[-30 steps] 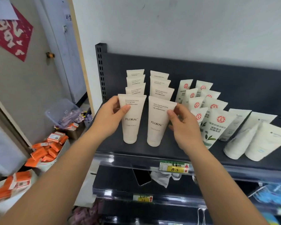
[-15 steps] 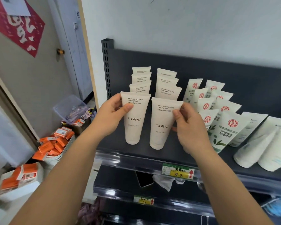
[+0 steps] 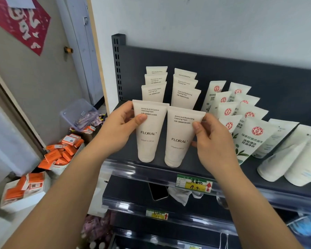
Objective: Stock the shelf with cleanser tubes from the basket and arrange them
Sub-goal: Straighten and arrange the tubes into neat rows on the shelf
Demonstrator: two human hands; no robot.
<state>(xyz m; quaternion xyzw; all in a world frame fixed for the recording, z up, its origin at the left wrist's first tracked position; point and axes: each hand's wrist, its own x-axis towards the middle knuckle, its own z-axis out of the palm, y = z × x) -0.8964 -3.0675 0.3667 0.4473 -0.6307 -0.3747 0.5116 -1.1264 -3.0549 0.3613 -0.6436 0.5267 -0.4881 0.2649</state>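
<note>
I am pinching the oil-control tube (image 3: 150, 131) at 9 o'clock with my left hand (image 3: 121, 131), thumb in front and fingers behind, while my right hand (image 3: 211, 141) is pinching the moisturizing tube (image 3: 180, 137) at 3 o'clock; both are standing near the shelf (image 3: 192, 170) lip. Behind them, toward 12 o'clock, two rows (image 3: 169, 87) are already standing stocked, so I am judging mostly straightening left; free room is lying at the far back, the basket being out of sight

orange boxes (image 3: 61, 155) heaped on the floor; clear plastic bin (image 3: 78, 114) behind; red poster (image 3: 23, 24) on wall
</note>
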